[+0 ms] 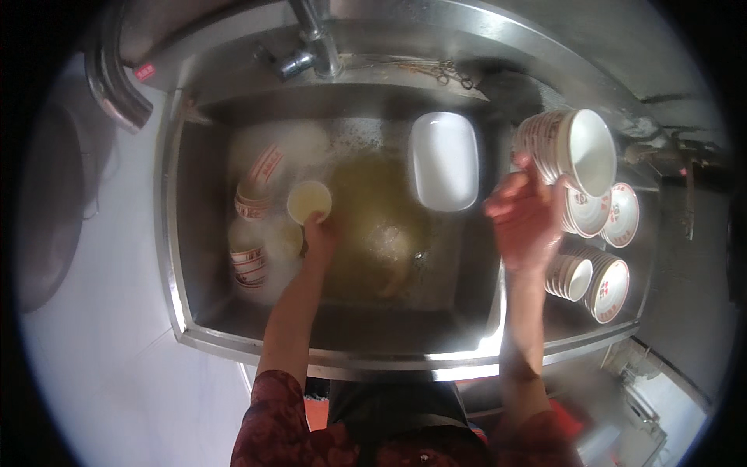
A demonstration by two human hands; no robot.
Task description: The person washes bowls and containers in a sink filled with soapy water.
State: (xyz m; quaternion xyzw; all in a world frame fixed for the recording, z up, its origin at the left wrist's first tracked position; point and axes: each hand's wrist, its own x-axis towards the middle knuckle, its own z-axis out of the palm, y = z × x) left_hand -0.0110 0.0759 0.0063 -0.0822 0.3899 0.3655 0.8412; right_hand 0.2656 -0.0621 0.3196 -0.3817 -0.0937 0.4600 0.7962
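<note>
My left hand (pixel 320 232) grips the rim of a small round bowl (pixel 309 202) in the murky water of the steel sink (pixel 373 335). Stacked white bowls (pixel 250 269) with red markings lie in the water left of it. At the right, my right hand (pixel 525 219) is raised against a nested stack of bowls (pixel 589 153) lying on its side, its fingers by the lower rims. Whether it grips them is unclear. Below that stack lie patterned plates (pixel 618 215), more plates (pixel 608 290) and a stack of small cups or bowls (pixel 578 280).
A white rectangular dish (pixel 444 161) lies at the basin's right side. Behind the basin stand a metal faucet (pixel 327 55) and several scissor-like tools (pixel 443 73). A curved metal pipe (pixel 117 87) hangs over the left counter. A steel divider (pixel 499 315) separates the basin from the right compartment.
</note>
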